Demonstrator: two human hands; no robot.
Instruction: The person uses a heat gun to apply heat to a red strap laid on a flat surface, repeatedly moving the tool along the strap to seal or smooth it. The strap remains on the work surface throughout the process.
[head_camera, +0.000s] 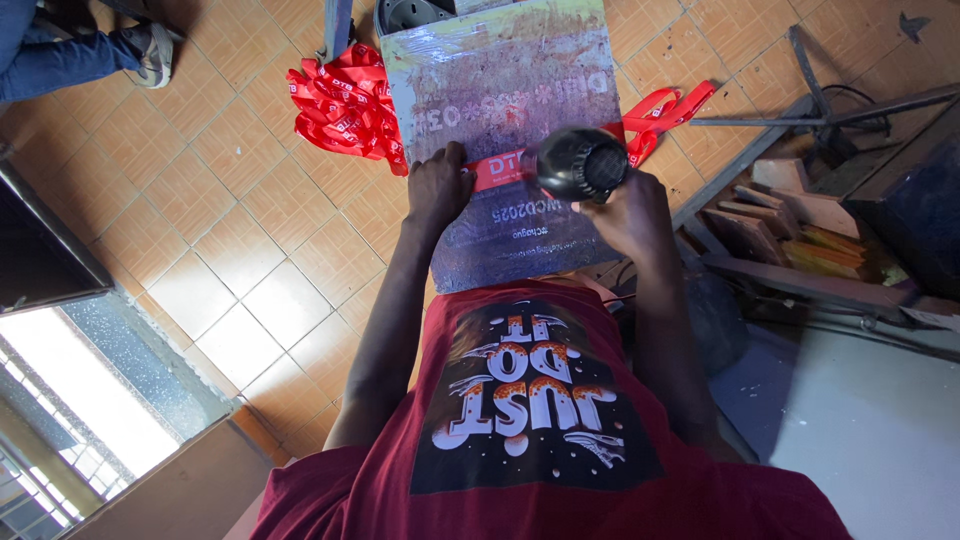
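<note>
A worn grey printing board (510, 90) rests on my lap and reaches out over the tiled floor. A red printed ribbon strap (500, 168) lies across it. My left hand (437, 188) presses the strap down at its left end. My right hand (632, 212) holds a black heat gun (580, 163), with its round body over the strap just right of the board's middle.
A heap of red straps (345, 105) lies on the floor left of the board, and more straps (662, 112) hang off its right side. Another person's leg and sandal (150, 50) are at top left. Wooden blocks and metal frames (790, 220) crowd the right.
</note>
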